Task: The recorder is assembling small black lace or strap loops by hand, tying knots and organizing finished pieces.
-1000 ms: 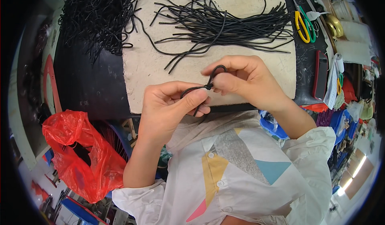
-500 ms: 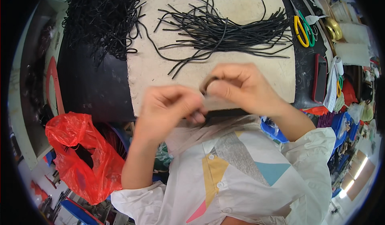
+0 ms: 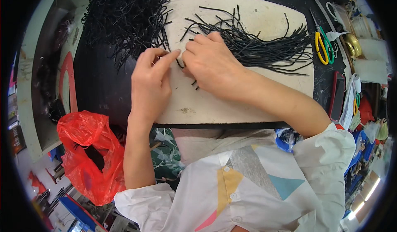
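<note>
My left hand [image 3: 151, 85] is over the left part of the pale board, beside the tangled pile of black looped cords [image 3: 122, 27]. Its fingers are curled, and what they hold, if anything, is hidden. To its right my right hand [image 3: 213, 66] reaches across the board, fingers bent down over a black cord [image 3: 180, 64]. A short stretch of that cord shows between the two hands. Behind my right hand lies a loose bundle of cut black cords [image 3: 269, 50], ends pointing both ways. Some cord ends poke out below my right palm.
Under the cords is a pale board [image 3: 231, 112] on a black table [image 3: 103, 87]. Scissors with yellow and green handles [image 3: 321, 48] lie at the right, near a dark red-edged case [image 3: 337, 95]. A red plastic bag [image 3: 93, 161] hangs at the lower left.
Both hands have moved away from my body, up the board to the cords. The dark piece earlier in my right fingers is out of sight. The whole view has shifted slightly.
</note>
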A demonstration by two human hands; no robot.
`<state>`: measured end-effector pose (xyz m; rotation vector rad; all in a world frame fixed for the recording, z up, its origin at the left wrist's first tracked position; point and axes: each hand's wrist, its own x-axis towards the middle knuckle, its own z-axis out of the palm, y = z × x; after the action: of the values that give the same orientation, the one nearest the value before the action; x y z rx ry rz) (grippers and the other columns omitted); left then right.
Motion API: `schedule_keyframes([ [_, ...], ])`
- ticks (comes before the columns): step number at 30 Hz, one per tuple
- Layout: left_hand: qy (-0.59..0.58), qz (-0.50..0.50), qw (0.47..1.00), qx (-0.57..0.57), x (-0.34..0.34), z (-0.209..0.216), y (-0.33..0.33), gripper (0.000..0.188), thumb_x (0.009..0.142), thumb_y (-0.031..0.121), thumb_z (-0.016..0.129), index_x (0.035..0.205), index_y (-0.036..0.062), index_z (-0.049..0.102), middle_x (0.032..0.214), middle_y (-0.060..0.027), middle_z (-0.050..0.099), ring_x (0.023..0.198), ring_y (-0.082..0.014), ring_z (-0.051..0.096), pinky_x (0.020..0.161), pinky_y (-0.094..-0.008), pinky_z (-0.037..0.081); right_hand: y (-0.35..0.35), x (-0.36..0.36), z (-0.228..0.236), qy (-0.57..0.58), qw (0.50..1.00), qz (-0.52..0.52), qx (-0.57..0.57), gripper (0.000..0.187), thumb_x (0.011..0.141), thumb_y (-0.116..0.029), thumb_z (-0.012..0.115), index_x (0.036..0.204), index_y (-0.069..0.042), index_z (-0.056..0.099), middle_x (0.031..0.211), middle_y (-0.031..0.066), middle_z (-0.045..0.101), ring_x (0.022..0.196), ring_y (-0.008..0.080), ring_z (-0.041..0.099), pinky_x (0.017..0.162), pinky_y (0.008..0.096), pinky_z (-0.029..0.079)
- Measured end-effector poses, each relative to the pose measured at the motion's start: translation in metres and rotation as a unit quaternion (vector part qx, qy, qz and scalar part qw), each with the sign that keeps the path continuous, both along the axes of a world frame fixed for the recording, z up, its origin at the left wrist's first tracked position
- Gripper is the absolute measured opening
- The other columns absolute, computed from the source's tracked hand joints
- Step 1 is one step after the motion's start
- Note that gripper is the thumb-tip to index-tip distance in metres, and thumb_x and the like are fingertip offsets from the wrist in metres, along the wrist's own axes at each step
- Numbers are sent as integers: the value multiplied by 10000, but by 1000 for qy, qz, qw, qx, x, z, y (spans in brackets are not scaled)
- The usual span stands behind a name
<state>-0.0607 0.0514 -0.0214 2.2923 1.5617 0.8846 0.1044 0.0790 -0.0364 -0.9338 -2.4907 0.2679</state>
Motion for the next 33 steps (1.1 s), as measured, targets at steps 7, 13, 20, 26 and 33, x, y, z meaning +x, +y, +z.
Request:
schedule_keyframes([
  [7, -240, 14, 964, -111, 10, 12, -15, 141, 701, -26, 619, 838, -3, 647, 773, -86, 560, 659, -157, 543, 596, -247, 433, -9, 32, 46, 190, 962, 7, -195, 106, 731, -82, 596, 803, -13, 563, 703, 117, 554, 678, 285, 548, 597, 359, 428],
  [13, -731, 17, 542, -413, 27, 21, -37, 148, 794, 54, 612, 906, -41, 601, 749, -64, 592, 680, -126, 591, 584, -191, 490, -32, 42, 40, 378, 857, -54, -347, 124, 725, 8, 621, 847, -13, 631, 700, 39, 566, 603, 69, 506, 515, 205, 401],
  [20, -770, 68, 558, -300, 58, 24, -47, 203, 784, 31, 615, 973, -31, 574, 828, -79, 608, 747, -143, 616, 656, -204, 524, -48, 38, 35, 367, 892, -72, -255, 177, 717, 0, 636, 889, -36, 653, 689, 37, 579, 586, 73, 508, 496, 202, 393],
  [26, -603, 9, 722, -339, 49, 32, -49, 216, 766, -35, 601, 976, -84, 580, 840, -142, 622, 721, -173, 624, 647, -240, 520, -53, 46, 43, 435, 783, -73, -439, 98, 767, -31, 607, 856, -19, 647, 703, 23, 593, 672, 89, 580, 539, 202, 436],
  [33, -571, 24, 782, -248, 40, 34, -52, 144, 758, -78, 578, 900, -92, 598, 799, -131, 616, 717, -178, 628, 650, -243, 521, -48, 69, 65, 42, 995, -23, -85, 38, 758, -52, 632, 767, -18, 616, 723, 29, 611, 628, 54, 542, 558, 216, 435],
])
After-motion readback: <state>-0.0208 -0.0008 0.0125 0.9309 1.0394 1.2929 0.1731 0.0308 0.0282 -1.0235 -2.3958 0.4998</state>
